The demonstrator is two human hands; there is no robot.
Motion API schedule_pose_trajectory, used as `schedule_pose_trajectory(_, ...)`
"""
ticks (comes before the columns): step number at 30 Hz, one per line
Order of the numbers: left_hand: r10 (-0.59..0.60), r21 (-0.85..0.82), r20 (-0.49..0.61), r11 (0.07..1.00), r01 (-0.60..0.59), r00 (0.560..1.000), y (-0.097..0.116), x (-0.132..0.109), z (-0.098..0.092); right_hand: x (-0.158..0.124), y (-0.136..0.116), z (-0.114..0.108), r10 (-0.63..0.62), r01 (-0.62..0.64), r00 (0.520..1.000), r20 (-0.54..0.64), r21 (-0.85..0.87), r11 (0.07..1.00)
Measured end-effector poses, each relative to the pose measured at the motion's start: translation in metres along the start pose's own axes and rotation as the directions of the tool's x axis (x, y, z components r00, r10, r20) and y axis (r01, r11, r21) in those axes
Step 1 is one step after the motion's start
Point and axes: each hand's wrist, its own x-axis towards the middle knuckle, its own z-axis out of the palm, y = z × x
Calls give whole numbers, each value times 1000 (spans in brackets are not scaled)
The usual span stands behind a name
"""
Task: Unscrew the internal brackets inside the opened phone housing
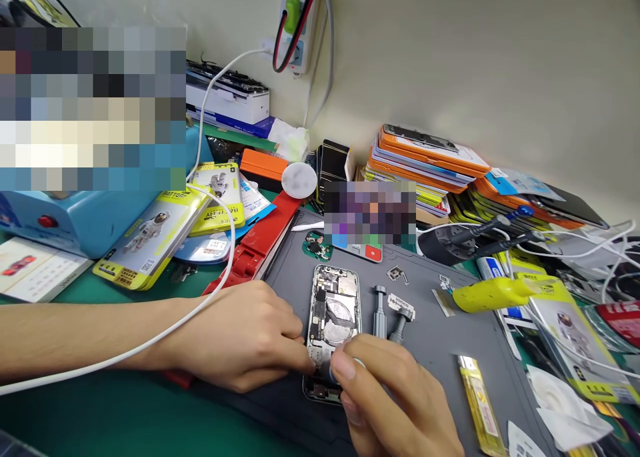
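Fingers touch rounded, metal-rimmed oblong phone

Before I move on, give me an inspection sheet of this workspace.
Surface: grey mat over a green table.
Job's things: opened phone on the mat, innards exposed; two grey tools and a razor blade to its right.
Clutter: battery packages at left, yellow bottle at right.
Hands: left hand touches the phone's lower left side; right hand is at its lower end, its grip hidden.
Cables: white cable crosses the left forearm.
Surroundings: power strip on the wall; stacked orange cases.
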Motion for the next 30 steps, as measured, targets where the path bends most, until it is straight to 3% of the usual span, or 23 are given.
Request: schedule_pose_trajectory(30,-10,-96,-15,995,9,1000,-2,0,-4,-6,3,0,43,-43,999,19,56,997)
